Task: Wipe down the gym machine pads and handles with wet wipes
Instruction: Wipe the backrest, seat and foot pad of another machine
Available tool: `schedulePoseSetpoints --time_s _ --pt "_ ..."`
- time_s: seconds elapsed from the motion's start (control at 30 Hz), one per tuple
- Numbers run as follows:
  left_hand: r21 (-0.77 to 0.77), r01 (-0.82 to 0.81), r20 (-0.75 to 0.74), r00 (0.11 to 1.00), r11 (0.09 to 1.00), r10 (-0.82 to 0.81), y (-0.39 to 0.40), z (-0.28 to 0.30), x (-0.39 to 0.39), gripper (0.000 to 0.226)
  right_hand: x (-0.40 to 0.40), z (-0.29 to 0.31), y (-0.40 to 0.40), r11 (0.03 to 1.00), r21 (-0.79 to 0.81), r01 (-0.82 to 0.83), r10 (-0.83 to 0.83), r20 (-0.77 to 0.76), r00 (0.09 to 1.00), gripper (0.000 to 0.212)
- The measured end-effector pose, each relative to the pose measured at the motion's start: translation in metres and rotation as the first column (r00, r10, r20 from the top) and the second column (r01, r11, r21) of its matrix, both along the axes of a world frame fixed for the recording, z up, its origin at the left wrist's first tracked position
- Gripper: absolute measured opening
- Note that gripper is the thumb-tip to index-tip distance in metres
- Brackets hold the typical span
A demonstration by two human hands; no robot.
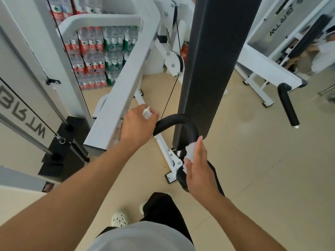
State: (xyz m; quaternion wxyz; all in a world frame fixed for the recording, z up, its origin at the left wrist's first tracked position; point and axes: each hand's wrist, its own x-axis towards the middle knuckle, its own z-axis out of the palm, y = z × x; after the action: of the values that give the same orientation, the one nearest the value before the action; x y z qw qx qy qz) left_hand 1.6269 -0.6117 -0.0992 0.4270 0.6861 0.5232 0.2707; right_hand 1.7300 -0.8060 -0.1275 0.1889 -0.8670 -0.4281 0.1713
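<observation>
A curved black handle (176,121) arcs in front of the machine's tall black back pad (208,69). My left hand (137,125) grips the handle's left end with a crumpled white wipe (146,113) pinched in its fingers. My right hand (196,167) wraps a second white wipe (190,153) around the handle's right end, fingers extended along it. The black seat pad (181,178) below is partly hidden by my right hand.
White machine frame arm (117,87) runs on the left beside a black weight stack (68,145) and cable. Stacked packs of bottled water (97,55) stand behind. Another white machine with a black handle (288,107) is at right. A person (322,51) stands far right.
</observation>
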Motion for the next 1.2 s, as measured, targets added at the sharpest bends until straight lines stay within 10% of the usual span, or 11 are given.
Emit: schedulePoseSetpoints --time_s 0.17,0.37,0.63,0.87,1.03,1.2 --pt "-0.023 -0.193 0.331 0.924 0.981 0.189 -0.032 0.018 -0.017 0.011 0.049 0.037 0.093 0.964 0.063 -0.259 0.249 0.136 0.959 0.055" --pt "0.161 -0.423 0.531 0.799 0.892 0.283 -0.047 0.041 -0.051 0.015 -0.039 0.024 0.13 0.748 -0.146 -0.648 0.616 0.516 0.595 0.057" --pt "0.197 -0.469 0.483 0.811 0.861 0.331 -0.023 0.042 -0.069 0.012 -0.021 0.038 0.136 0.759 -0.243 -0.603 0.625 0.529 0.574 0.038" --pt "0.172 -0.436 0.432 0.839 0.884 0.33 -0.04 0.023 -0.088 0.016 0.052 0.045 0.092 0.996 -0.032 -0.083 0.086 0.134 0.987 0.045" --pt "0.193 -0.431 0.423 0.848 0.882 0.321 -0.042 0.027 -0.088 0.017 0.021 0.02 0.097 0.968 -0.012 -0.25 0.213 0.565 0.797 0.052" --pt "0.265 -0.371 0.414 0.877 0.89 0.242 -0.044 0.038 -0.073 0.011 -0.02 0.011 0.116 0.777 -0.103 -0.621 0.56 0.563 0.608 0.051"
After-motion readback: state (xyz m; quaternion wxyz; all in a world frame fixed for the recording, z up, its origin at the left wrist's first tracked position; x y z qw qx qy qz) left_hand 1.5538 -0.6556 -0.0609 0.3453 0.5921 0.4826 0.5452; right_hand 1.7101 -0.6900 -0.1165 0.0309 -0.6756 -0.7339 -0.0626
